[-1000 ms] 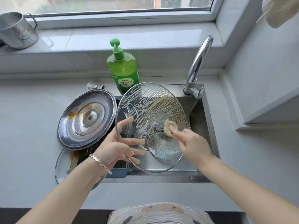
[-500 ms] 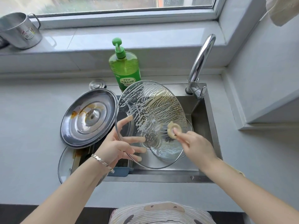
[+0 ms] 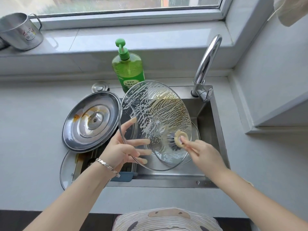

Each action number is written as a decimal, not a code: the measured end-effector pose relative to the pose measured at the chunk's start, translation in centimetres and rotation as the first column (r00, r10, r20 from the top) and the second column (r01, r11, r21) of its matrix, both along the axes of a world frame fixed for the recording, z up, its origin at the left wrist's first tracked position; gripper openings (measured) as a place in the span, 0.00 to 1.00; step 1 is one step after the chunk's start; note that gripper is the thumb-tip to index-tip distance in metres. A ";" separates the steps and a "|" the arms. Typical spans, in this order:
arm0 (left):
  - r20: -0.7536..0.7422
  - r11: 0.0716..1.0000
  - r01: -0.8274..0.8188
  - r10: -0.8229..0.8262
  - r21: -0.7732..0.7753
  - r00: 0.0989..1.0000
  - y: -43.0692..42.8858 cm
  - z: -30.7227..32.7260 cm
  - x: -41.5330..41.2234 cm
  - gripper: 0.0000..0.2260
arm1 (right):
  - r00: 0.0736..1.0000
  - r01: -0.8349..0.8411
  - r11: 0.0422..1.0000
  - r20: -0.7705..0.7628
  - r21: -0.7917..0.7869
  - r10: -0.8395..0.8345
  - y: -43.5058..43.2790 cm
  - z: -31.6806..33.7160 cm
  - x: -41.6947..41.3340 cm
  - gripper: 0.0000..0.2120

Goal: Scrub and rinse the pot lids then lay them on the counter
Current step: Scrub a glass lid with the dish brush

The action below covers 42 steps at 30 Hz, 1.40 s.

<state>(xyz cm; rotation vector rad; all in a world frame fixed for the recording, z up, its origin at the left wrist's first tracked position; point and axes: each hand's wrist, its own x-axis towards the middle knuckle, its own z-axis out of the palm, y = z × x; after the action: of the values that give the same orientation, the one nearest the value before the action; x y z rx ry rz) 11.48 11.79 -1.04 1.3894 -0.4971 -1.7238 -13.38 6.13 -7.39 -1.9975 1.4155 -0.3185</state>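
Two hands, one lid, one brush

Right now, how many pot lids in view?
4. Soapy glass lid, supported by the left hand; steel lid propped over the sink, left side; flat glass lid beneath it; smaller glass lid in the basin behind. Others may be hidden.
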 end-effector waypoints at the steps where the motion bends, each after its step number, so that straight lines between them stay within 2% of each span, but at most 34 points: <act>1: -0.010 1.000 0.003 -0.003 0.001 1.000 -0.1 0.0 -0.1 0.41 | 0.997 -0.033 0.999 0.062 -0.035 0.035 0.5 0.1 0.4 0.16; 2: -0.024 1.000 0.000 0.000 0.000 1.000 -0.2 0.0 -0.2 0.42 | 0.996 -0.041 0.997 0.074 -0.058 0.046 0.4 0.3 0.4 0.16; 4: -0.038 1.000 -0.015 0.015 -0.006 0.999 -0.2 0.0 -0.1 0.42 | 0.998 0.054 0.997 0.031 -0.046 -0.052 -1.3 0.3 -0.7 0.16; 5: -0.045 1.000 -0.025 0.025 -0.010 0.999 -0.2 0.0 -0.1 0.41 | 0.982 0.174 0.985 0.070 -0.001 -0.173 -2.5 0.3 -1.5 0.16; 6: -0.060 0.999 -0.038 0.037 -0.015 0.998 -0.1 0.0 -0.1 0.41 | 0.926 0.327 0.941 0.170 0.086 -0.337 -3.5 0.2 -2.1 0.16; 7: -0.083 0.998 -0.059 0.058 -0.017 0.995 0.0 -0.1 -0.2 0.41 | 0.804 0.472 0.851 0.283 0.230 -0.523 -4.0 -0.1 -2.4 0.16; 8: -0.109 0.996 -0.087 0.085 -0.015 0.990 0.0 -0.2 -0.4 0.40 | 0.626 0.562 0.719 0.358 0.408 -0.692 -4.2 -0.4 -2.4 0.14; 9: -0.133 0.993 -0.118 0.115 -0.011 0.984 -0.1 -0.3 -0.6 0.40 | 0.453 0.578 0.584 0.371 0.570 -0.811 -4.1 -0.7 -2.1 0.09; 10: -0.152 0.990 -0.144 0.140 -0.010 0.978 -0.1 -0.4 -0.9 0.40 | 0.326 0.534 0.464 0.335 0.706 -0.884 -3.9 -0.9 -1.6 0.05; 11: -0.162 0.987 -0.163 0.160 -0.010 0.974 -0.2 -0.6 -1.3 0.40 | 0.257 0.452 0.377 0.287 0.808 -0.923 -3.6 -1.0 -1.1 0.09; 13: -0.169 0.982 -0.189 0.184 -0.009 0.968 -0.4 -0.8 -2.0 0.42 | 0.217 0.238 0.286 0.237 0.928 -0.947 -3.3 -0.5 0.0 0.16; 15: -0.183 0.978 -0.207 0.201 -0.011 0.962 -0.5 -0.8 -2.7 0.42 | 0.239 0.082 0.280 0.254 0.957 -0.937 -3.0 0.2 1.0 0.13; 17: -0.190 0.975 -0.224 0.218 -0.010 0.957 -0.4 -0.7 -3.3 0.42 | 0.282 0.058 0.321 0.293 0.945 -0.914 -3.1 0.5 1.6 0.03; 20: -0.215 0.975 -0.222 0.218 0.003 0.952 -0.1 -1.0 -4.0 0.42 | 0.323 0.056 0.374 0.338 0.926 -0.884 -3.5 0.3 1.3 0.08; 23: -0.220 0.986 -0.166 0.166 0.019 0.961 0.5 -1.9 -4.4 0.46 | 0.365 0.066 0.420 0.370 0.905 -0.854 -3.9 0.4 0.8 0.10; 24: -0.200 0.991 -0.129 0.130 0.019 0.971 0.8 -2.1 -4.2 0.45 | 0.375 0.078 0.435 0.377 0.897 -0.847 -4.0 0.5 0.6 0.10; 27: -0.127 0.997 -0.060 0.066 0.052 0.990 0.5 -2.2 -2.5 0.32 | 0.389 0.091 0.479 0.411 0.873 -0.824 -4.6 0.5 -0.8 0.10; 29: -0.108 0.993 -0.060 0.071 0.102 0.992 0.0 -2.0 -0.3 0.32 | 0.424 0.079 0.506 0.431 0.859 -0.797 -5.2 0.9 -2.4 0.12; 32: -0.176 0.994 -0.028 0.046 0.103 0.983 -1.3 -0.9 3.3 0.45 | 0.548 0.045 0.549 0.439 0.835 -0.712 -6.2 2.0 -4.7 0.14; 33: -0.201 0.996 0.021 -0.004 0.084 0.980 -1.9 -0.3 4.1 0.46 | 0.600 0.032 0.561 0.433 0.828 -0.673 -6.5 2.4 -5.2 0.15; 36: -0.195 0.968 0.246 -0.232 0.051 0.953 -3.5 1.0 4.9 0.44 | 0.754 -0.006 0.595 0.395 0.804 -0.525 -7.3 3.1 -5.6 0.15; 38: -0.179 0.925 0.372 -0.355 0.075 0.918 -4.2 1.2 4.0 0.44 | 0.807 -0.036 0.591 0.372 0.806 -0.459 -7.6 3.3 -5.1 0.13; 40: -0.210 0.891 0.440 -0.412 0.113 0.887 -4.0 1.2 3.0 0.43 | 0.843 -0.065 0.573 0.352 0.817 -0.407 -7.5 4.0 -4.3 0.12; 42: -0.227 0.878 0.465 -0.432 0.117 0.873 -3.0 1.1 2.4 0.38 | 0.892 -0.048 0.610 0.308 0.791 -0.330 -7.4 4.6 -3.5 0.13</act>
<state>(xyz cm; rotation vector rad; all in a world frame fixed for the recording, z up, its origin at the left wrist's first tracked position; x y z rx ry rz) 13.93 8.76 0.10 1.2649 -0.6122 -2.3035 -16.86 -1.22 -2.79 -0.9948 1.1336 -0.1407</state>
